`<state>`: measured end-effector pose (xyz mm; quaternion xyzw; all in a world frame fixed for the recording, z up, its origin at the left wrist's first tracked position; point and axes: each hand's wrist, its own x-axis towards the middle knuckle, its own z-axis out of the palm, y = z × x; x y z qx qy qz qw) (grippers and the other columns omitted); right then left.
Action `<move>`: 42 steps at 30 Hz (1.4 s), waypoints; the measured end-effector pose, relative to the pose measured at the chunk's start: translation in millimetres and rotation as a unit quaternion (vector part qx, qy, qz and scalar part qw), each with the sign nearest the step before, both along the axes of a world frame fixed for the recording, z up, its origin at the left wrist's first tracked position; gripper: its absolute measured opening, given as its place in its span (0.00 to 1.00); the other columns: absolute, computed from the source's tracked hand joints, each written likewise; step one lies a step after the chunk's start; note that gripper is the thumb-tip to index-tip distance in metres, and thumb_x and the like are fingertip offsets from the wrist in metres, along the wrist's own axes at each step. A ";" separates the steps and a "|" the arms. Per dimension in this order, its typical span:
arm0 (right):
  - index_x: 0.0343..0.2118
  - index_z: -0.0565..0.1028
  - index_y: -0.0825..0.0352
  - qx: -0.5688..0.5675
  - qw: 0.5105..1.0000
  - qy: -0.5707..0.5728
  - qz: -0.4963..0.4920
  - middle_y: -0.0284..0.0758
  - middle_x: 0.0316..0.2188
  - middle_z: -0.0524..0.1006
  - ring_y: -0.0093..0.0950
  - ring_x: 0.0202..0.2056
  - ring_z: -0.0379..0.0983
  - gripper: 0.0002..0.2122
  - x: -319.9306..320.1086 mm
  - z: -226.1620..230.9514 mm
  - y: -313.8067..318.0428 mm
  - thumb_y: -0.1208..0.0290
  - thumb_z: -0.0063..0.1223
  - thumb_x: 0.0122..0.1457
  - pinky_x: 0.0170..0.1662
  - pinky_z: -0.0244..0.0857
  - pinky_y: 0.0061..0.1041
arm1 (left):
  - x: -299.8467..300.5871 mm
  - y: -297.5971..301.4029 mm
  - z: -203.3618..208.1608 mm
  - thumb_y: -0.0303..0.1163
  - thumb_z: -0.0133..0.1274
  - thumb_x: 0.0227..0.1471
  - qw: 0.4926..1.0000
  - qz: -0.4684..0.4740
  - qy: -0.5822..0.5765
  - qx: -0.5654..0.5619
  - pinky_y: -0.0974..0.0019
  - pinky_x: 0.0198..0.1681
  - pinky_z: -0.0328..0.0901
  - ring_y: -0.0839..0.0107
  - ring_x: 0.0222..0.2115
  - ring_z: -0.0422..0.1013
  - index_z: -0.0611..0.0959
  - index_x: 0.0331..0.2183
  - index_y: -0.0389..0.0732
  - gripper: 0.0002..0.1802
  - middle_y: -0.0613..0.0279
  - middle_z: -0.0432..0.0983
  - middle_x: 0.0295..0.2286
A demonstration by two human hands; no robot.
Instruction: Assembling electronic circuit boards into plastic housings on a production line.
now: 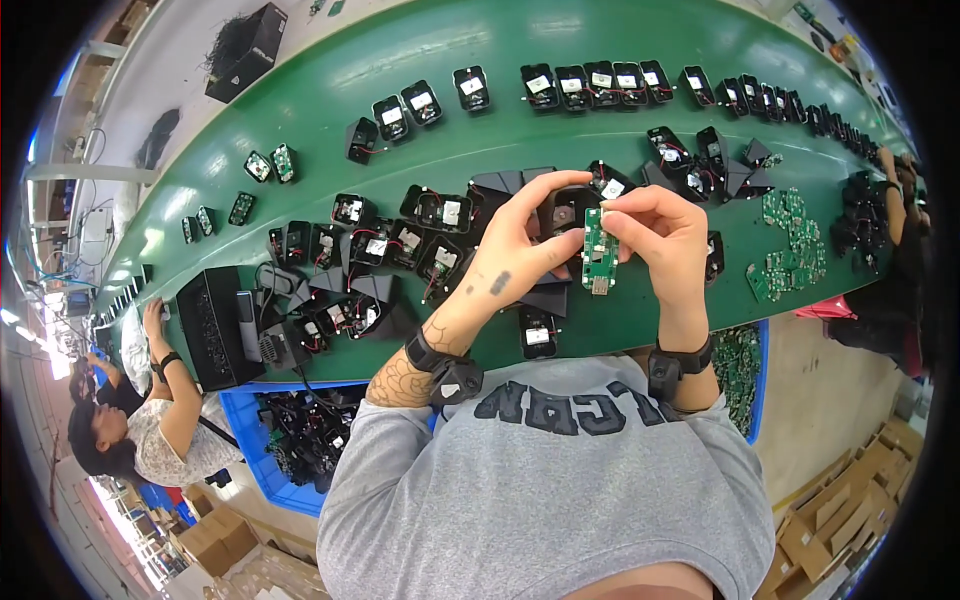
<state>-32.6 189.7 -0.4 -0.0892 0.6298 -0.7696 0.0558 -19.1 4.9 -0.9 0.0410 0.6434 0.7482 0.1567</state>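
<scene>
A narrow green circuit board (600, 262) stands nearly upright in front of my chest, a silver metal connector at its lower end. My right hand (668, 240) pinches its upper right part between thumb and fingers. On the other side, the thumb of my left hand (525, 235) presses the board's left edge, while its index finger arches above the top; its other fingers are hidden. Open black casings (440, 210) with red wires and white labels lie beyond and left of my hands. Just below them sits another black casing (538, 332).
Loose green boards (795, 240) are spread at the right of the green table (440, 150). More casings (600, 84) line its far side. A black box (212, 330) stands at left. Blue bins (262, 455) flank me below the edge. A co-worker (150, 430) works at left, another at far right.
</scene>
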 end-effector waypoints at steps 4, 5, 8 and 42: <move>0.33 0.80 0.72 0.016 1.000 -0.017 0.001 0.32 0.26 0.78 0.16 0.22 0.71 0.05 3.7 0.2 -1.4 0.83 0.61 0.51 0.23 0.63 0.13 | 1.1 3.9 -4.2 0.23 0.55 0.49 1.000 0.002 0.022 0.001 0.76 0.27 0.72 0.80 0.30 0.72 0.71 0.54 0.43 0.28 0.65 0.73 0.37; 0.33 0.80 0.72 0.030 0.999 -0.013 0.005 0.32 0.26 0.78 0.16 0.22 0.71 0.06 4.6 -1.3 -1.7 0.83 0.61 0.51 0.23 0.63 0.13 | 0.8 4.7 -6.1 0.23 0.54 0.49 0.999 0.002 0.039 0.000 0.76 0.27 0.72 0.80 0.31 0.73 0.71 0.54 0.43 0.28 0.65 0.73 0.37; 0.33 0.80 0.72 0.042 0.999 -0.007 0.009 0.32 0.26 0.78 0.16 0.22 0.71 0.06 6.2 -1.1 0.2 0.83 0.61 0.51 0.23 0.63 0.13 | -0.3 4.2 -9.3 0.23 0.55 0.49 0.999 0.006 0.042 0.009 0.75 0.27 0.72 0.80 0.31 0.73 0.71 0.54 0.43 0.28 0.66 0.73 0.36; 0.34 0.80 0.71 0.058 0.995 0.064 -0.039 0.31 0.28 0.78 0.15 0.25 0.72 0.07 0.8 0.4 5.2 0.83 0.61 0.51 0.23 0.62 0.11 | 4.9 11.5 10.9 0.30 0.45 0.52 0.983 -0.043 -0.088 0.156 0.66 0.33 0.74 0.73 0.39 0.72 0.62 0.62 0.44 0.34 0.58 0.71 0.45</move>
